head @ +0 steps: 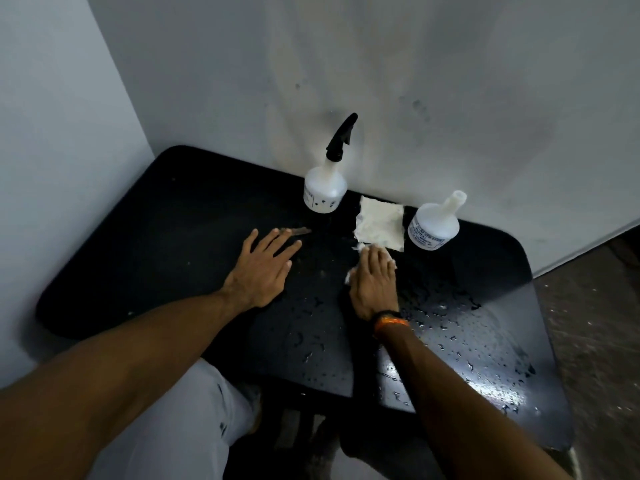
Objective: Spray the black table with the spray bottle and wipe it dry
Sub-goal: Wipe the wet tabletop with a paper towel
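The black table [145, 258] stands in a corner, its right and near parts covered in water droplets. A white spray bottle [325, 192] with a black trigger head stands upright at the table's far edge against the wall. My left hand [263, 268] lies flat on the table with fingers spread, holding nothing. My right hand [372, 278] presses down on a crumpled white paper towel [353, 273] whose edges peek out around the fingers. A second, flat white paper towel [381, 223] lies just beyond my right hand.
Another white bottle [434, 225] without a trigger head stands right of the flat towel. White walls [450, 98] close off the back and left. A brown speckled floor [595, 323] lies to the right. My legs [180, 427] are under the table's near edge.
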Motion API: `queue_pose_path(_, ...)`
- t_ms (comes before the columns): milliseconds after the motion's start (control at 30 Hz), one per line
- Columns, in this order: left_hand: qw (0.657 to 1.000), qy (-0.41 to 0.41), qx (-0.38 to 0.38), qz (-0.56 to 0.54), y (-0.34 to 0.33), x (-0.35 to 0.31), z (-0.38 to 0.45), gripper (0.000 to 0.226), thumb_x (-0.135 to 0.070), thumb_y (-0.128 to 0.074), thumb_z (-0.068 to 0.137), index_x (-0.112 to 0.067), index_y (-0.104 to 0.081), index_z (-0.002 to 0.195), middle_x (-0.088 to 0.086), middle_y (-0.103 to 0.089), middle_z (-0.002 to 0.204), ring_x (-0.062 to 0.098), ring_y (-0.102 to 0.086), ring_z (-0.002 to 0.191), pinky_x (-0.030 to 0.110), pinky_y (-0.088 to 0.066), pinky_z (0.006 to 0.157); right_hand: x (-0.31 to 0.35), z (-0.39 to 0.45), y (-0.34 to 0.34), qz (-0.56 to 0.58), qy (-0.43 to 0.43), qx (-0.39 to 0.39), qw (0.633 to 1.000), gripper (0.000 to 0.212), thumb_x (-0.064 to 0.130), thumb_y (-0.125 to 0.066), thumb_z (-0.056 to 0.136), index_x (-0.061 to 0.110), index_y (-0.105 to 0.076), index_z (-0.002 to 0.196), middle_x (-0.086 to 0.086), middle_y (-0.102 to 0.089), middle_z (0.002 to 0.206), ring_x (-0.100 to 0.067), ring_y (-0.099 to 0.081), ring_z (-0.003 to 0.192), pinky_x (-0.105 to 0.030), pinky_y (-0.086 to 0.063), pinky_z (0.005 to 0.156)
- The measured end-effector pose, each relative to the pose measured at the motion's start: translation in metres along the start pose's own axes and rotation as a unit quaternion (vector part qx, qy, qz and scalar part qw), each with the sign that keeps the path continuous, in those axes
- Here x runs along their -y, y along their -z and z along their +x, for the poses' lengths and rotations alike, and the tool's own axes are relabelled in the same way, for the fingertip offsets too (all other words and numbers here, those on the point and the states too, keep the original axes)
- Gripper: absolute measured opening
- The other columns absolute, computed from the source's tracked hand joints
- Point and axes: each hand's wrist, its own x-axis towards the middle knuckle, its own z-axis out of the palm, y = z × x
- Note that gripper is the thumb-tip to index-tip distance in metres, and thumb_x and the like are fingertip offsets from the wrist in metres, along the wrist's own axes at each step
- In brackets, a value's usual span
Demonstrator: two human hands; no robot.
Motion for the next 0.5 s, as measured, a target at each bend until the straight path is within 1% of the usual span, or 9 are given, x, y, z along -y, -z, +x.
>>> queue_pose_path(67, 1.0, 0.003, -0.001, 0.004, 0.0, 0.0, 0.0, 0.053, -0.036, -0.028, 0.105, -0.028, -0.027, 0.157, -0.001, -0.022, 0.166, 0.019, -0.018, 0.153, 0.053, -0.01, 0.124, 0.027, -0.006, -0.005, 0.005, 0.048, -0.001, 0.999, 0.061, 0.025, -0.031, 0.103, 0.007, -0.012, 0.158, -0.016, -0.008, 0.166, -0.031, -0.003, 0.154, -0.044, 0.0, 0.126)
queue_pose_path(167, 1.0, 0.005, -0.003, 0.004, 0.0, 0.0, -0.001, 0.053, -0.034, -0.028, 0.105, -0.025, -0.025, 0.158, 0.0, -0.023, 0.166, 0.019, -0.018, 0.153, 0.051, -0.01, 0.124, 0.057, -0.041, -0.015, 0.038, 0.121, -0.006, 0.992, 0.06, 0.022, -0.031, 0.102, 0.01, -0.013, 0.158, -0.012, -0.01, 0.166, -0.029, -0.004, 0.155, -0.038, 0.007, 0.123)
queue_pose_path(200, 1.0, 0.005, -0.007, 0.003, 0.0, 0.0, -0.002, 0.053, -0.033, -0.029, 0.105, -0.024, -0.026, 0.157, 0.0, -0.024, 0.165, 0.019, -0.019, 0.153, 0.051, -0.01, 0.124, 0.06, -0.056, -0.016, 0.05, 0.141, -0.006, 0.989, 0.06, 0.021, -0.032, 0.102, 0.01, -0.015, 0.158, -0.011, -0.012, 0.166, -0.028, -0.004, 0.154, -0.039, 0.005, 0.124)
queue_pose_path(267, 1.0, 0.005, -0.015, 0.001, 0.001, 0.0, -0.002, 0.053, -0.032, -0.03, 0.105, -0.023, -0.028, 0.157, 0.0, -0.025, 0.165, 0.019, -0.02, 0.153, 0.051, -0.011, 0.124, 0.055, -0.08, -0.017, 0.058, 0.17, -0.012, 0.984, 0.056, 0.021, -0.035, 0.102, 0.009, -0.025, 0.156, -0.009, -0.022, 0.164, -0.027, -0.011, 0.154, -0.042, -0.007, 0.126)
queue_pose_path(300, 1.0, 0.005, -0.015, -0.001, 0.001, -0.001, -0.002, 0.053, -0.032, -0.029, 0.105, -0.023, -0.027, 0.157, 0.0, -0.025, 0.165, 0.019, -0.02, 0.153, 0.052, -0.011, 0.124, 0.048, -0.087, -0.017, 0.057, 0.17, -0.018, 0.984, 0.054, 0.021, -0.038, 0.103, 0.008, -0.03, 0.154, -0.009, -0.026, 0.162, -0.026, -0.015, 0.153, -0.043, -0.013, 0.125)
queue_pose_path(333, 1.0, 0.007, -0.014, -0.005, 0.001, -0.001, -0.002, 0.054, -0.032, -0.029, 0.105, -0.022, -0.025, 0.158, 0.0, -0.024, 0.165, 0.019, -0.019, 0.153, 0.052, -0.01, 0.124, 0.04, -0.091, -0.016, 0.053, 0.159, -0.02, 0.986, 0.052, 0.022, -0.039, 0.103, 0.008, -0.033, 0.153, -0.009, -0.027, 0.161, -0.026, -0.017, 0.153, -0.043, -0.015, 0.125)
queue_pose_path(367, 1.0, 0.01, -0.011, -0.007, 0.001, -0.002, -0.002, 0.055, -0.033, -0.028, 0.105, -0.021, -0.022, 0.159, -0.001, -0.023, 0.166, 0.018, -0.018, 0.154, 0.052, -0.009, 0.125, 0.03, -0.09, -0.014, 0.046, 0.136, -0.019, 0.989, 0.052, 0.023, -0.038, 0.104, 0.008, -0.032, 0.154, -0.009, -0.025, 0.162, -0.026, -0.016, 0.153, -0.041, -0.012, 0.126)
queue_pose_path(433, 1.0, 0.017, -0.008, -0.011, 0.001, -0.002, -0.001, 0.057, -0.034, -0.025, 0.105, -0.019, -0.018, 0.16, -0.001, -0.022, 0.166, 0.017, -0.017, 0.154, 0.051, -0.008, 0.125, 0.015, -0.076, -0.009, 0.024, 0.079, -0.01, 0.997, 0.054, 0.026, -0.032, 0.106, 0.008, -0.024, 0.156, -0.011, -0.016, 0.165, -0.026, -0.009, 0.154, -0.039, -0.003, 0.126)
queue_pose_path(500, 1.0, 0.018, -0.008, -0.009, 0.0, -0.002, -0.001, 0.056, -0.034, -0.025, 0.105, -0.018, -0.02, 0.159, -0.001, -0.023, 0.166, 0.017, -0.018, 0.154, 0.052, -0.009, 0.124, 0.01, -0.049, -0.005, 0.012, 0.025, -0.008, 1.0, 0.055, 0.029, -0.027, 0.107, 0.007, -0.018, 0.157, -0.013, -0.011, 0.166, -0.026, -0.004, 0.155, -0.04, -0.001, 0.126)
